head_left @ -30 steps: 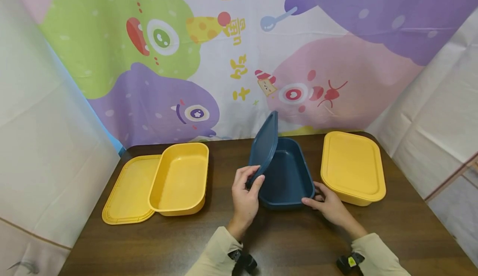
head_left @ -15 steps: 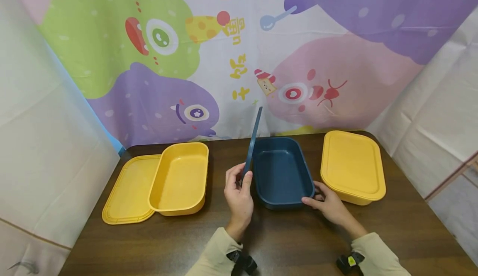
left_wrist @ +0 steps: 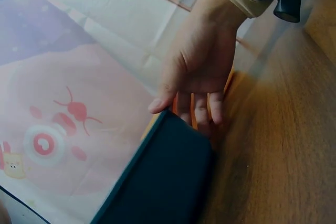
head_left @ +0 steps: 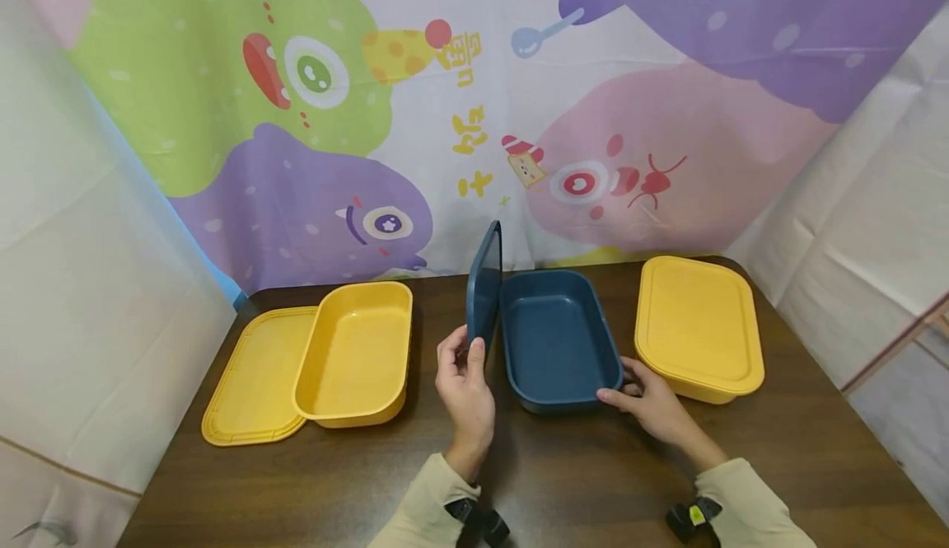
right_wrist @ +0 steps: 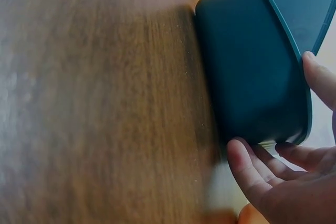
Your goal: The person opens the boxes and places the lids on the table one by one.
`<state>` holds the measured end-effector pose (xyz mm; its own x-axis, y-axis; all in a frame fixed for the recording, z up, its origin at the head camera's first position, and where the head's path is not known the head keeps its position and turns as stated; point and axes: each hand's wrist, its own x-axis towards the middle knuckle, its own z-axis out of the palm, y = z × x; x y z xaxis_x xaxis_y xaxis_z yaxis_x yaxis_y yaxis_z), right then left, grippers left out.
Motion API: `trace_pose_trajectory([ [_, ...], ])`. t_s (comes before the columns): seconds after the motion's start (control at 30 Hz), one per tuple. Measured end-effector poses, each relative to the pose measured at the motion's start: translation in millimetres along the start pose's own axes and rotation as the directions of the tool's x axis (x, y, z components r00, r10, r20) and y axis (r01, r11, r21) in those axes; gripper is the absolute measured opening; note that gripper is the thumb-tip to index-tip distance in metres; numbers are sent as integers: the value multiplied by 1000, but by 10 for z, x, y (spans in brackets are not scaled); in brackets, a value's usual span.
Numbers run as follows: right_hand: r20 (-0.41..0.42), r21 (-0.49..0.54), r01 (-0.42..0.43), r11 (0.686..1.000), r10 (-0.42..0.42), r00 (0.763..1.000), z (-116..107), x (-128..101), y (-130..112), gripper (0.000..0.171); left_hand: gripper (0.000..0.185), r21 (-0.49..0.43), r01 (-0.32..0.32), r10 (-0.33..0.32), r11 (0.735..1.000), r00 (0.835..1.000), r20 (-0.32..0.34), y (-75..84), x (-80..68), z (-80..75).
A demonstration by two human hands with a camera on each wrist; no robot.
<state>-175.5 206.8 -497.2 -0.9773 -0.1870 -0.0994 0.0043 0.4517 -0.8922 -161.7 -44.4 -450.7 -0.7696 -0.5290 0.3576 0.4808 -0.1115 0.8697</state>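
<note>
In the head view my left hand (head_left: 467, 395) pinches the near end of a dark blue lid (head_left: 485, 292) between thumb and fingers. The lid stands almost upright on its side, just left of the dark blue food container (head_left: 559, 338), whose inside is bare. My right hand (head_left: 656, 404) grips that container's near right corner, thumb on the rim and fingers on the outer wall. In the right wrist view the fingers (right_wrist: 247, 166) touch the container wall (right_wrist: 252, 72), and the lid (right_wrist: 296, 11) rises behind it. The left wrist view shows the right hand (left_wrist: 202, 61) at the container corner (left_wrist: 163, 166).
A yellow container (head_left: 356, 358) without its lid stands at left, overlapping a flat yellow lid (head_left: 255, 379). Another yellow container (head_left: 697, 325), lidded, stands at right close to my right hand. A cartoon-printed cloth (head_left: 415, 119) hangs behind the brown table (head_left: 578, 482).
My left hand has moved left with the blue lid, from leaning over the container to upright beside it. The right hand has stayed at the container's corner.
</note>
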Motion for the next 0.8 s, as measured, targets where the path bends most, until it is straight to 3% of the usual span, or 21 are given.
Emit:
trace_pose_trajectory([
  [0.37, -3, 30, -12, 999, 13, 1000, 17, 3, 11, 74, 27, -30, 76, -77, 997, 996, -34, -42, -11, -36],
  [0.8, -12, 31, -10, 999, 10, 1000, 26, -2, -20, 72, 29, -56, 116, -118, 992, 993, -30, -116, -48, -77],
])
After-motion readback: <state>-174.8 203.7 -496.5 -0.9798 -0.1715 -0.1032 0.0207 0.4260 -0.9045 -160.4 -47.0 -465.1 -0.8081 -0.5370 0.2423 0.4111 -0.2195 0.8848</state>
